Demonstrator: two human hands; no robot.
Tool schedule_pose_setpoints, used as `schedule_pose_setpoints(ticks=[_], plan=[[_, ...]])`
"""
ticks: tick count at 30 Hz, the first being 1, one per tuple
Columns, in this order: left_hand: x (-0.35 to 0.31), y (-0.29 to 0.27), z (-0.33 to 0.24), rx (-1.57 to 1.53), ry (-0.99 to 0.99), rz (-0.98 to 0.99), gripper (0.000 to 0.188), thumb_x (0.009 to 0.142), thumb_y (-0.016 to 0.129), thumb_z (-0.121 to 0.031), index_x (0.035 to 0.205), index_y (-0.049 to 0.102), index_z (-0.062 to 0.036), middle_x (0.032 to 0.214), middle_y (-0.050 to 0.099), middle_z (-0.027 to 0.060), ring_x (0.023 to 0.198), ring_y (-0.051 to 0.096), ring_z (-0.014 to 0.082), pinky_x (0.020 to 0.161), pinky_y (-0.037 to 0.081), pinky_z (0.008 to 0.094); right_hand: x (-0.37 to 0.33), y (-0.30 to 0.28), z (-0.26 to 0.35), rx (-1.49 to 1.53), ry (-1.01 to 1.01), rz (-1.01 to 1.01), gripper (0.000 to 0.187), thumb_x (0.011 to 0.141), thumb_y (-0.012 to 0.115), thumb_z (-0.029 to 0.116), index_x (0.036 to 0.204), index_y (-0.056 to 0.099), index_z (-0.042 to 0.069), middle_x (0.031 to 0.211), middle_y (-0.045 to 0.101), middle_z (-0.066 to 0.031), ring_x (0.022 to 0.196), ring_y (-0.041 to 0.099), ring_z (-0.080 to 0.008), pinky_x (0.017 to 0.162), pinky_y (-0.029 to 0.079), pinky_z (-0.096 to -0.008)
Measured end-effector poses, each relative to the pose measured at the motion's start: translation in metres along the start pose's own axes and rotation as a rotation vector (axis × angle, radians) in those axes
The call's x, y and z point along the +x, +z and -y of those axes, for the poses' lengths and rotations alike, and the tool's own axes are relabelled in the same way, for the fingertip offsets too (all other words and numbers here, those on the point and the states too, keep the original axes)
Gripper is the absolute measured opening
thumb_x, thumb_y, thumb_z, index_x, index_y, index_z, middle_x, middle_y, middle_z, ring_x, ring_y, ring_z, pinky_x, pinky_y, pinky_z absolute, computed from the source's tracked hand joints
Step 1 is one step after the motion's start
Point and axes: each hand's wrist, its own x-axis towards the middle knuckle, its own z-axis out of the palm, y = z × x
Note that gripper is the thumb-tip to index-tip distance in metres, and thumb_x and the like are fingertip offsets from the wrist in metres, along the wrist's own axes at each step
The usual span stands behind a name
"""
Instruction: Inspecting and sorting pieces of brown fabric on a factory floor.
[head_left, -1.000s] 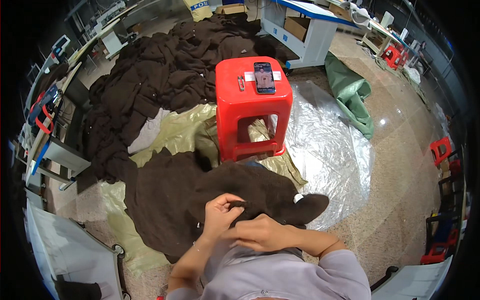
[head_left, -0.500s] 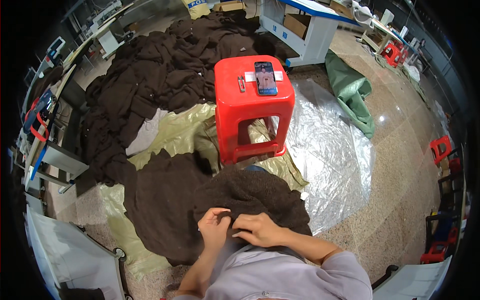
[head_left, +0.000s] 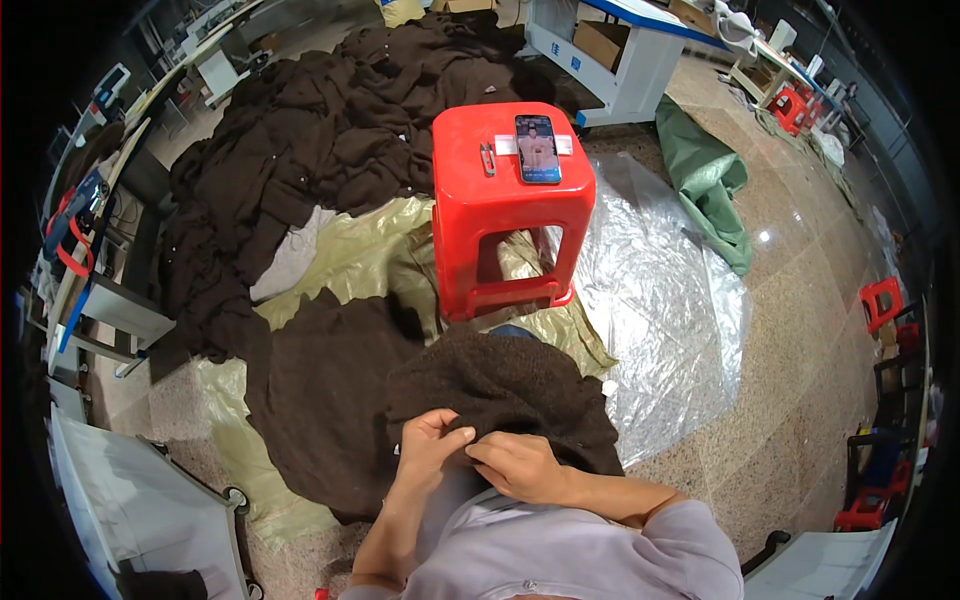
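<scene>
Head view: I look down on both of my bare hands meeting at the near edge of a dark brown knitted garment (head_left: 500,385) that lies bunched over my lap. My left hand (head_left: 428,445) has its fingers curled narrow, thumb and fingertips pinching a fold of the knit. My right hand (head_left: 515,465) lies just beside it, touching it, fingers bent and closed on the same edge of fabric. To the left of that piece, a flatter heap of the same brown cloth (head_left: 320,400) spreads over an olive plastic sheet (head_left: 350,260) on the floor. Just beyond the garment stands a red plastic stool (head_left: 505,235); a smartphone (head_left: 537,148) lies face up on its seat, with small thread snips (head_left: 488,158) to the left of it. Farther off on the left, a large pile of brown garments (head_left: 320,130) covers the floor. Clear plastic sheeting (head_left: 650,300) lies to the right of the stool, and a green bag (head_left: 705,185) beyond that.
</scene>
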Motion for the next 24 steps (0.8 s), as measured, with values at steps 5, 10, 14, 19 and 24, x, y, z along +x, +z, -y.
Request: schedule_pose_setpoints(ticks=[5, 10, 14, 19, 24], plan=[[-0.013, -0.001, 0.000, -0.127, -0.012, 0.132, 0.008, 0.087, 0.062, 0.003, 0.093, 0.067, 0.0026, 0.087, 0.066, 0.0021, 0.078, 0.060, 0.0074, 0.073, 0.047, 0.0210, 0.003, -0.005, -0.004, -0.071, -0.052, -0.121, 0.037, 0.062, 0.078, -0.003, 0.096, 0.064, 0.001, 0.088, 0.064, -0.0101, 0.072, 0.066, -0.0254, 0.058, 0.054, -0.0348], [-0.009, 0.001, -0.002, -0.106, 0.006, 0.030, 0.009, 0.088, 0.060, 0.003, 0.094, 0.067, 0.0027, 0.090, 0.068, 0.0046, 0.080, 0.062, 0.0090, 0.075, 0.049, 0.0222, 0.005, -0.009, 0.010, 0.133, -0.074, 0.115, 0.022, 0.074, 0.068, 0.001, 0.095, 0.063, 0.002, 0.084, 0.057, -0.0079, 0.068, 0.062, -0.0244, 0.056, 0.051, -0.0348], [-0.002, 0.005, -0.003, -0.201, 0.049, -0.088, 0.007, 0.090, 0.063, 0.001, 0.095, 0.068, 0.0005, 0.089, 0.067, 0.0009, 0.078, 0.060, 0.0056, 0.074, 0.048, 0.0211, -0.004, -0.003, 0.015, 0.392, -0.069, 0.529, 0.024, 0.078, 0.065, 0.003, 0.101, 0.059, 0.006, 0.087, 0.057, -0.0077, 0.073, 0.063, -0.0276, 0.060, 0.052, -0.0373], [-0.014, -0.002, 0.007, -0.137, -0.055, 0.057, 0.010, 0.088, 0.063, 0.003, 0.096, 0.067, 0.0023, 0.088, 0.068, 0.0034, 0.077, 0.062, 0.0082, 0.072, 0.050, 0.0221, 0.004, -0.004, 0.003, 0.084, -0.045, 0.005, 0.034, 0.067, 0.075, -0.003, 0.098, 0.065, 0.003, 0.093, 0.066, -0.0101, 0.075, 0.067, -0.0260, 0.062, 0.055, -0.0332], [-0.022, 0.006, 0.000, -0.274, -0.056, 0.077, 0.012, 0.088, 0.061, 0.003, 0.099, 0.066, 0.0034, 0.090, 0.069, 0.0074, 0.079, 0.065, 0.0124, 0.074, 0.052, 0.0249, 0.002, -0.001, -0.005, -0.078, -0.096, -0.098, 0.037, 0.063, 0.077, -0.002, 0.097, 0.066, 0.003, 0.090, 0.065, -0.0080, 0.074, 0.067, -0.0235, 0.061, 0.056, -0.0318]])
